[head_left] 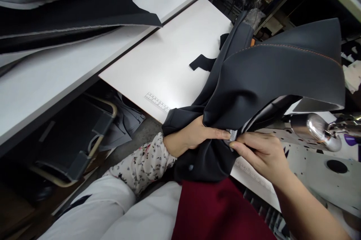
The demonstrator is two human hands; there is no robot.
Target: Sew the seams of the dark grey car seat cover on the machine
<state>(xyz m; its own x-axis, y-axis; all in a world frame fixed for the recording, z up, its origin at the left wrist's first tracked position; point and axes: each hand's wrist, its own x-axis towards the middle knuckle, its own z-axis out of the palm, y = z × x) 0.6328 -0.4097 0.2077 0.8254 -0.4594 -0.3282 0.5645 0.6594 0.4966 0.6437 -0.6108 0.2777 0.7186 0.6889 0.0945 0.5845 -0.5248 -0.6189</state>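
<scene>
A large black leather-like piece (270, 70) with an orange stitched line lies bunched over the white table board and hangs over its near edge. My left hand (201, 134) grips its folded edge, the thumb pressed on a small grey-white patch (232, 135). From the right, my right hand (261, 151) pinches the same edge beside that patch, fingertips close to my left thumb. The fingers under the folds are hidden.
A sewing machine (335, 164) with a shiny metal part (317, 131) stands at the right. Grey and black sheets (70, 16) are stacked on the white table (84, 57) at upper left. A dark chair (76, 142) is at lower left. Black scraps (201, 62) lie on the white board (175, 67).
</scene>
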